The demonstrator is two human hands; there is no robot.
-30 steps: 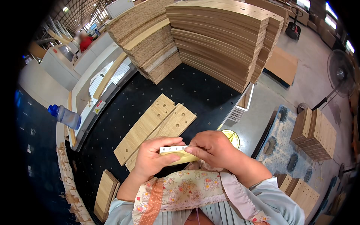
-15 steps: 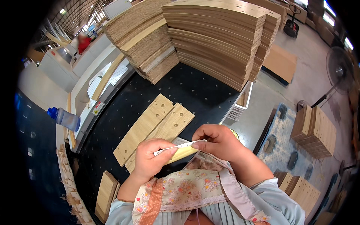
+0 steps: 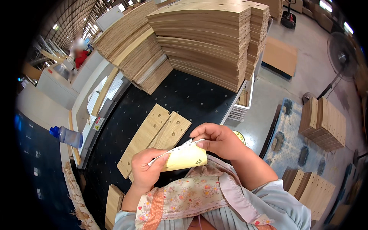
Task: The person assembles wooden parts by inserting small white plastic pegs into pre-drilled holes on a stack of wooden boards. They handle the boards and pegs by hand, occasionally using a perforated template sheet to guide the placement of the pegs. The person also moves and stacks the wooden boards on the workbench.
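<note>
Both hands hold a folded paper sheet (image 3: 186, 157), yellow on the side facing me, with a white edge strip bearing a row of dark dots. My left hand (image 3: 145, 168) pinches its left end between thumb and fingers. At the upper right corner, my right hand (image 3: 219, 140) grips the edge with thumb and bent fingers. Just beyond lie two pale wooden boards (image 3: 142, 138) side by side on the black table (image 3: 188, 90), with round holes near their ends. The left hand and paper partly cover the nearer board.
Tall stacks of wooden panels (image 3: 203, 46) stand at the table's far side. A blue-capped bottle (image 3: 67, 137) is at left. More board stacks (image 3: 322, 124) rest on and around a worn blue pallet (image 3: 289, 145) at right, near a standing fan (image 3: 341, 57). A person in red (image 3: 80, 57) is far left.
The paper has tilted and opened downward, so much more of its yellow face shows. Both hands still grip it. The view has shifted slightly.
</note>
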